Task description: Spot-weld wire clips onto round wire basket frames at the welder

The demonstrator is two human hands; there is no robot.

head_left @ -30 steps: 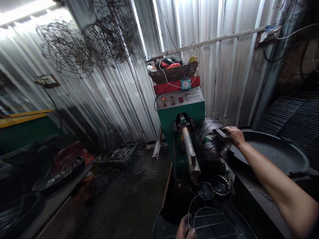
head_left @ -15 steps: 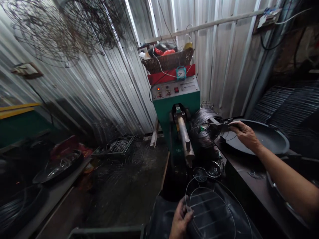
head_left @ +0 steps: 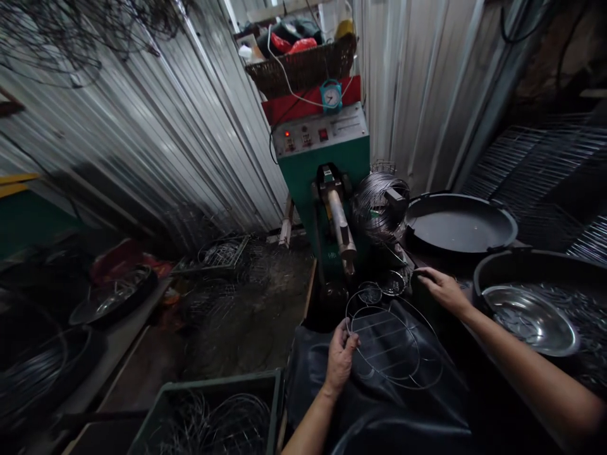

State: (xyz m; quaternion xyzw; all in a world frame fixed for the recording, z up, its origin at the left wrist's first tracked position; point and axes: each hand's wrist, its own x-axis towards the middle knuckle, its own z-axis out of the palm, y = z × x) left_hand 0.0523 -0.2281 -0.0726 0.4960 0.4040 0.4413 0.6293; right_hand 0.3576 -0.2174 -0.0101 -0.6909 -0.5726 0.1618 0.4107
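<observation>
My left hand (head_left: 342, 351) pinches the left rim of a round wire rack (head_left: 386, 341). This rack has an inner and an outer ring with thin parallel bars across it. It is held over a black sheet (head_left: 327, 392) covering my lap area. To the right, my right hand (head_left: 443, 292) is at the side bench, its fingers drawn together and pointing left. Anything small between those fingertips is too dark to make out. Ahead of the rack stands a green machine (head_left: 327, 151) with a thick metal arm (head_left: 340, 224) reaching toward me.
A wire coil (head_left: 379, 205) sits beside the machine. On the right are a wide black pan (head_left: 462, 221) and a larger pan (head_left: 493, 265) holding a steel bowl (head_left: 545, 322) and metal pieces. A green crate (head_left: 218, 382) with wire parts stands at lower left.
My right hand has come away from the coil and black pan, down and nearer to me. The rack, still in my left hand, has moved up in view. The camera has tilted downward.
</observation>
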